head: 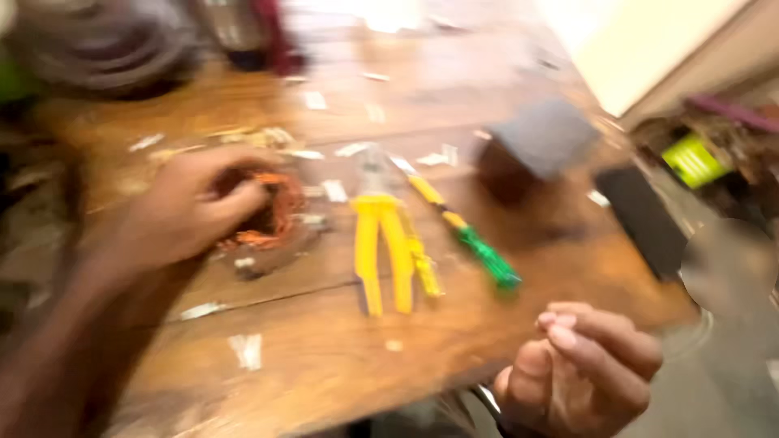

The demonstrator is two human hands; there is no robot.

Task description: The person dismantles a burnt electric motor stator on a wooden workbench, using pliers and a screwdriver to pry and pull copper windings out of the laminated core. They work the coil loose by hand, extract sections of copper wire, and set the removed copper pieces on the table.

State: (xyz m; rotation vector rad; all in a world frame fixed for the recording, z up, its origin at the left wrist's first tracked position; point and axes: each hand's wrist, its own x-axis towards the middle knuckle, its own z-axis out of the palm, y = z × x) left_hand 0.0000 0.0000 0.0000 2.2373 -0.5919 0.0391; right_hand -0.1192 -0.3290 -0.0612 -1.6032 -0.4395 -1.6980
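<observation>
The head view is blurred by motion. My left hand [191, 207] rests on a round part wound with orange copper wire [276, 212] on the wooden table [324, 357], fingers curled over it. My right hand [580, 373] hovers off the table's near edge with fingers curled together; I see nothing held in it. Between the hands lie yellow-handled pliers [383, 243] and a screwdriver with a yellow and green handle [466, 235].
A brown block with a grey top [531, 150] and a flat black slab [645, 219] sit at the right of the table. Small white scraps [246, 350] are scattered about. A dark coil of cable [105, 49] lies at the far left; clutter on the floor [706, 154] at the right.
</observation>
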